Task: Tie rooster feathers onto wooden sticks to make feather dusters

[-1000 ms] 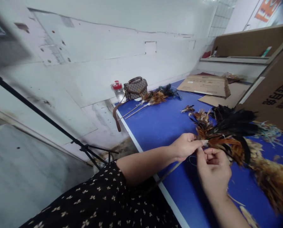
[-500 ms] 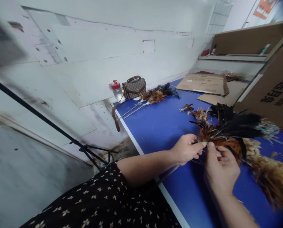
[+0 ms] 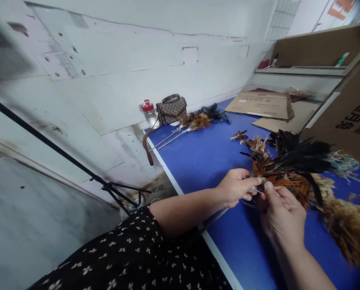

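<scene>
My left hand (image 3: 236, 187) is closed around the neck of a feather duster (image 3: 301, 159), where its brown and black feathers meet the stick. Its thin stick (image 3: 215, 220) runs down from under my left hand, past the table's edge. My right hand (image 3: 285, 213) is closed in a pinch just to the right. A thin pale string (image 3: 260, 192) stretches from the bound neck to the pinched fingers. The exact grip point is partly hidden by the fingers. Loose tan and brown feathers (image 3: 346, 217) lie to the right of my right hand.
On the blue table (image 3: 195, 165), two finished-looking dusters (image 3: 198, 121) lie near a patterned handbag (image 3: 171, 109) and a red-lidded bottle (image 3: 150, 113). Flat cardboard (image 3: 258, 105) lies at the back. A small feather bunch (image 3: 239, 135) sits mid-table. A black tripod (image 3: 107, 186) stands left.
My right hand has drawn slightly away from the left, and the string between them now shows more clearly. My left hand keeps its hold on the duster's neck.
</scene>
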